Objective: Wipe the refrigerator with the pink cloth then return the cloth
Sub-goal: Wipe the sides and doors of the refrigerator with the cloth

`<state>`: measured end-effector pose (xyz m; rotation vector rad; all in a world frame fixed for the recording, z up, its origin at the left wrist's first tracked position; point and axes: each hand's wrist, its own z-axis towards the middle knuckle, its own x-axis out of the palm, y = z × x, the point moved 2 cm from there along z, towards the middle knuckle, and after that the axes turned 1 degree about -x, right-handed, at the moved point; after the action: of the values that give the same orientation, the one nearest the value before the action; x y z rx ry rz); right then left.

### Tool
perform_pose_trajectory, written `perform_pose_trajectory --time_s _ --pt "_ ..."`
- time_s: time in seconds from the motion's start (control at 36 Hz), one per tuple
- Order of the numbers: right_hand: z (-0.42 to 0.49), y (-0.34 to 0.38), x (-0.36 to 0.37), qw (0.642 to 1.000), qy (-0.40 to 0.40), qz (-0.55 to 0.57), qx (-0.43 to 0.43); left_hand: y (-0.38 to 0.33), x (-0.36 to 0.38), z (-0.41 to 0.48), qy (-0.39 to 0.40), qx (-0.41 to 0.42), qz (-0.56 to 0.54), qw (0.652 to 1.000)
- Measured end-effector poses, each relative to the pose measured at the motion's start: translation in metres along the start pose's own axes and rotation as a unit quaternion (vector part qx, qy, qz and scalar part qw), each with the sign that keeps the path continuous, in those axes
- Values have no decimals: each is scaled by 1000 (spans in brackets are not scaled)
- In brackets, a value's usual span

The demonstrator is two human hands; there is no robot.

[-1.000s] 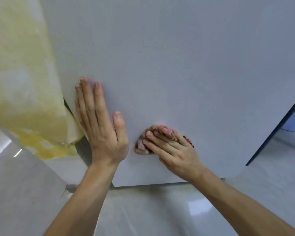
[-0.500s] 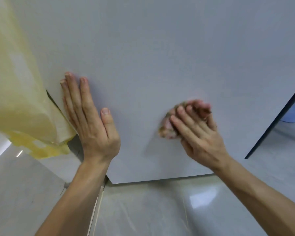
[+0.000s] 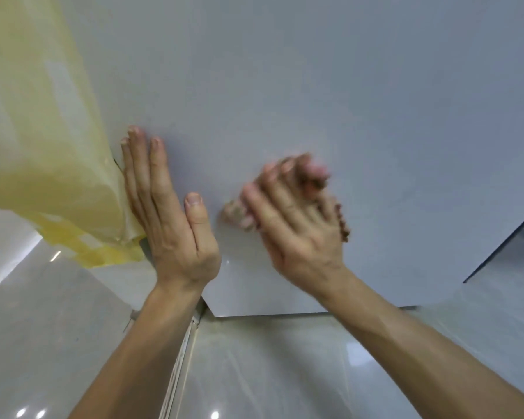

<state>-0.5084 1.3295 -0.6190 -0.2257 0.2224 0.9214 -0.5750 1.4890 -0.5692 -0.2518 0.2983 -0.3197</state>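
Leftward since before, right hand (image 3: pixel 297 225) presses pink cloth (image 3: pixel 235 211) against refrigerator (image 3: pixel 345 101).

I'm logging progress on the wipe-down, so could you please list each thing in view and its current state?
Refrigerator: pale side panel upright, being wiped near its lower edge.
Pink cloth: bunched up, pressed to the panel under the right hand, mostly hidden.
Right hand: fingers curled over the cloth, blurred by motion.
Left hand: open, flat against the panel.
Yellow film: hanging beside the refrigerator's left edge.

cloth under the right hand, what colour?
Pink, blurred, bunched under the right hand; cloth shows in the head view.
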Motion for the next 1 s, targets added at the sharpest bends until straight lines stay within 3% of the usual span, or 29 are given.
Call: perform_pose_trajectory --time_s 0.06,0.14,0.22,0.28,0.61,0.72,0.83,0.92,1.0 --pt "-28 15 18 993 81 59 -69 1 0 -2 4 0 1 1000" --pt "-89 37 42 943 260 150 -145 2 -1 -2 4 6 -2 1000" --pt "-127 50 44 900 366 195 -134 3 -4 -2 13 8 -10 1000" --pt "-129 55 39 891 384 214 -116 4 -7 -2 20 9 -14 1000" --pt "-4 -6 -41 978 70 198 -10 -21 0 9 6 39 -19 999" --pt "14 -32 -69 952 31 291 87 -41 9 5 0 55 -32 998" --pt "18 -29 -78 893 16 405 198 -61 19 -5 7 57 -29 998" --pt "20 -22 -86 846 -32 455 278 -72 25 -14 48 67 -45 996" --pt "28 -21 -92 840 -62 442 307 -76 28 -20 111 63 -67 990"
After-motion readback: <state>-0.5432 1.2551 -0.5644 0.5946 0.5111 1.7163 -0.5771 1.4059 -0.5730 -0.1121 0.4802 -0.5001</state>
